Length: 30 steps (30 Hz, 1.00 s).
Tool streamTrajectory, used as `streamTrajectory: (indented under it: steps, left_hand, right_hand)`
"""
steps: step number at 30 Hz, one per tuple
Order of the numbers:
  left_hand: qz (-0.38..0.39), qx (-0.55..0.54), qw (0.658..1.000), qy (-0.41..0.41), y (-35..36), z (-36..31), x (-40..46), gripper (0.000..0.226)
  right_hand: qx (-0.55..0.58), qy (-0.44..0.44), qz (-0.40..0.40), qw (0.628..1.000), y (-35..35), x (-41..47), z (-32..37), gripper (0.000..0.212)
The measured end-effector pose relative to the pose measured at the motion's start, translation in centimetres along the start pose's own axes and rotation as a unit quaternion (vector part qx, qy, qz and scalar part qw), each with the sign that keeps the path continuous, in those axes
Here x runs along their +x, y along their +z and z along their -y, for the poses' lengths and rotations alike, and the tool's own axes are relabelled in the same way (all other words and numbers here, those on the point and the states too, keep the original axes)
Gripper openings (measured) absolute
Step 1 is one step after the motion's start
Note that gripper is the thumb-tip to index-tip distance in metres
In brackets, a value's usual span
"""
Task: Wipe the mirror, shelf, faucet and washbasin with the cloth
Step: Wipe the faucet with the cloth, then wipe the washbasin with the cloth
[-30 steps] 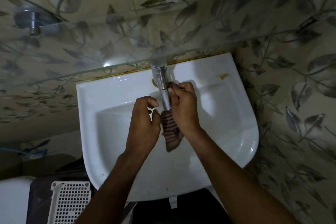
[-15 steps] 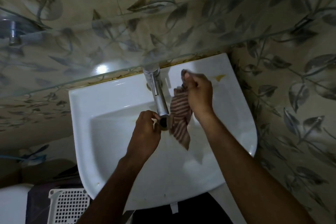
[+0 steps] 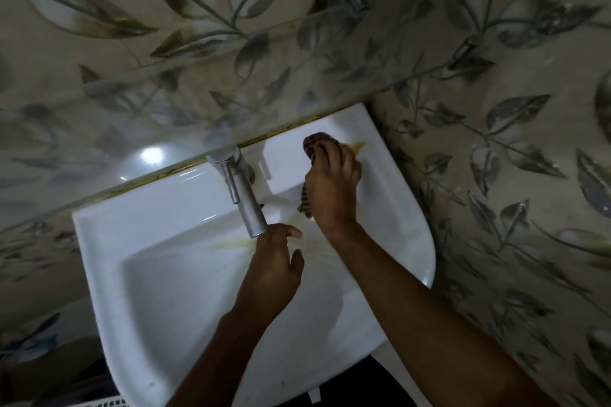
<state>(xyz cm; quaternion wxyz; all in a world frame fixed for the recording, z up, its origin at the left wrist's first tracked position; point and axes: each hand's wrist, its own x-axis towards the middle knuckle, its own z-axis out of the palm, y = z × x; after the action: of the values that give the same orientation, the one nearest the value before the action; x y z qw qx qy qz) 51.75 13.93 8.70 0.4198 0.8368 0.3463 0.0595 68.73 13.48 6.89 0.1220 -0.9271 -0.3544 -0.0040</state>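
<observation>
A person leans over a white washbasin [image 3: 139, 274] set against leaf-patterned wall tiles [image 3: 496, 142], both bare arms reaching in from the lower edge of the view. The right hand [image 3: 332, 182] presses a striped cloth [image 3: 314, 142] flat onto the basin's back ledge, to the right of the chrome faucet [image 3: 243, 190]; its fingers [image 3: 325, 150] lie spread and bent over the bunched fabric, gripping it against the ceramic, with one end of the cloth showing beyond the fingertips and another strip hanging out beneath the palm toward the bowl. A yellowish stain [image 3: 360, 144] marks the ledge just past those fingers, on the side nearest the wall. The left hand [image 3: 272, 274] hovers over the bowl just below the faucet's spout, holding nothing, its fingers loosely curled and the forefinger [image 3: 287, 231] extended next to the spout's tip; whether it touches the metal cannot be told. Faint yellowish streaks run down the bowl's back slope to the left of that hand. A glass shelf [image 3: 115, 142] spans the wall above the faucet, beyond both sets of fingers, catching a bright spot of reflected light.
</observation>
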Motion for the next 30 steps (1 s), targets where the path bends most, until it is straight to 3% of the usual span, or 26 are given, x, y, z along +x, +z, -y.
streamTrajectory:
  steps: [2, 6, 10, 12, 15, 19, 22, 26, 30]
  left_hand:
    - [-0.001, 0.015, 1.000, 0.017, 0.8, -0.8, 0.8, 0.039]
    - [-0.015, 0.045, 0.998, 0.032, 1.7, -3.2, 2.3, 0.055]
    - [0.001, 0.026, 0.999, 0.047, 2.8, -5.1, 3.6, 0.067]
    - [0.001, 0.025, 0.998, 0.056, 3.3, -5.7, 4.5, 0.067]
    - [-0.001, 0.037, 0.997, 0.069, 3.6, -6.6, 5.7, 0.061]
    - [0.008, 0.022, 0.997, 0.074, 3.4, -7.6, 7.1, 0.060]
    - [0.022, 0.009, 0.995, 0.098, 3.0, -8.2, 8.5, 0.062]
    - [0.015, 0.014, 0.994, 0.110, 2.8, -9.0, 9.5, 0.071]
    - [0.022, 0.016, 0.997, 0.077, 3.4, -8.0, 9.3, 0.067]
  right_hand:
    - [0.002, -0.004, 0.002, 1.000, 0.4, -0.7, 0.2, 0.042]
    - [-0.044, -0.095, 0.050, 0.993, 0.1, -0.3, -1.7, 0.052]
    - [-0.159, -0.002, 0.044, 0.986, -1.5, 2.5, -5.7, 0.039]
    - [-0.183, 0.008, 0.056, 0.982, -2.2, 1.9, -6.8, 0.046]
    - [-0.141, 0.003, 0.086, 0.986, -3.1, -0.7, -7.5, 0.069]
    - [-0.094, 0.023, 0.065, 0.993, -2.5, -0.8, -8.1, 0.055]
    - [-0.074, -0.031, 0.018, 0.997, -1.2, 2.3, -8.2, 0.040]
    - [-0.091, -0.052, 0.026, 0.994, -1.1, 3.5, -8.4, 0.047]
    - [-0.095, -0.017, 0.063, 0.993, -3.1, -1.5, -9.4, 0.064]
